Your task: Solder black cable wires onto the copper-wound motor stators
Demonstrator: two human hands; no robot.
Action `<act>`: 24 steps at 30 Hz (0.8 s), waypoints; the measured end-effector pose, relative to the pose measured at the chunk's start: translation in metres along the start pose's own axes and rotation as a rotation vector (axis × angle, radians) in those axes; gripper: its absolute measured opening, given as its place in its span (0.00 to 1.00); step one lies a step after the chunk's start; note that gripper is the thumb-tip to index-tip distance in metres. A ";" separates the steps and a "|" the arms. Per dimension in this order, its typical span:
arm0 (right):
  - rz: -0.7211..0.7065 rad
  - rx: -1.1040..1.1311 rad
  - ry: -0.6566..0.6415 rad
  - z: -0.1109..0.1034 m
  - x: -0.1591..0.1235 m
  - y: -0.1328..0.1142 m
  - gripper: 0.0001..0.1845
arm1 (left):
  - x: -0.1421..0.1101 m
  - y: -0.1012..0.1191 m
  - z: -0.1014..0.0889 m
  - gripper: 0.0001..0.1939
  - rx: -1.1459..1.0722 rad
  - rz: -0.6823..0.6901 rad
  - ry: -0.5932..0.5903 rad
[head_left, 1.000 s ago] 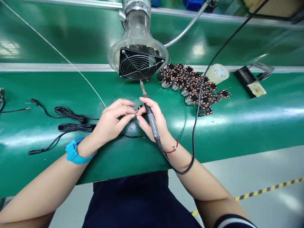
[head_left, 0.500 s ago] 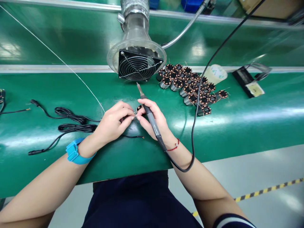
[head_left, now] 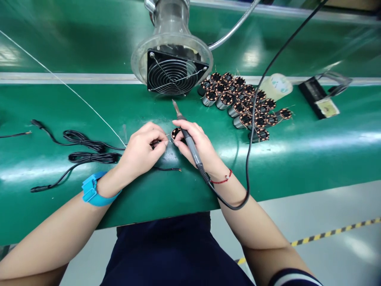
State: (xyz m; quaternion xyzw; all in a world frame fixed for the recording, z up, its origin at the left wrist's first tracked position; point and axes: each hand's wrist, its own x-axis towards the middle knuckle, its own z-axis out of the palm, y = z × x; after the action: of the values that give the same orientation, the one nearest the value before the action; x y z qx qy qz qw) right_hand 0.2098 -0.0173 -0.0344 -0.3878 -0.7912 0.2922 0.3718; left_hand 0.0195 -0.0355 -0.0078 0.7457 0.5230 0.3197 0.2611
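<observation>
My left hand [head_left: 141, 153], with a blue wrist strap [head_left: 92, 190], is closed in a pinch on a thin black wire [head_left: 154, 142] at the middle of the green bench. My right hand [head_left: 199, 147] is closed round a soldering iron [head_left: 187, 137] whose tip points away toward the fan. Its fingertips also steady a small copper-wound stator [head_left: 175, 133] standing on the bench between both hands. The wire's bare end meets the stator.
A fume extractor fan [head_left: 172, 75] stands just behind my hands. Several copper-wound stators [head_left: 241, 103] lie grouped at right, beside a tape roll [head_left: 276, 87] and a black iron stand [head_left: 320, 101]. Coiled black cables [head_left: 86, 149] lie at left. A solder wire [head_left: 74, 93] runs diagonally.
My hands stay together on the stator and wire; the view has shifted slightly. The left fingers have closed tighter into a pinch on the wire.
</observation>
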 end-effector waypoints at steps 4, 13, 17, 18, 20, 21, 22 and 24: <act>0.061 -0.057 0.092 0.010 0.005 -0.006 0.22 | 0.001 -0.001 -0.001 0.06 -0.003 -0.022 0.030; 0.024 -0.182 0.128 0.005 -0.005 -0.018 0.26 | 0.001 -0.002 -0.001 0.05 0.003 -0.034 0.031; 0.048 -0.026 0.243 -0.007 -0.025 -0.029 0.23 | -0.001 -0.002 0.001 0.05 -0.011 -0.042 -0.001; 0.038 -0.001 0.275 -0.007 -0.031 -0.031 0.23 | -0.002 -0.002 0.001 0.05 -0.014 -0.046 -0.005; 0.014 0.017 0.350 -0.005 -0.043 -0.033 0.21 | -0.003 -0.002 0.003 0.05 -0.022 -0.055 -0.011; 0.001 0.016 0.388 -0.004 -0.048 -0.033 0.20 | -0.003 -0.001 0.004 0.05 -0.027 -0.065 -0.011; -0.014 0.016 0.417 -0.003 -0.051 -0.033 0.18 | -0.003 0.000 0.005 0.05 -0.031 -0.079 -0.011; -0.042 0.033 0.449 -0.001 -0.056 -0.033 0.16 | -0.003 0.001 0.006 0.06 -0.034 -0.109 0.000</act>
State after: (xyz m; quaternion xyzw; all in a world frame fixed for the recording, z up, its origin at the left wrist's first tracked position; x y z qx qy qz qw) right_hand 0.2216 -0.0805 -0.0293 -0.4205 -0.6916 0.2035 0.5509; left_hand 0.0242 -0.0392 -0.0115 0.7115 0.5575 0.3137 0.2907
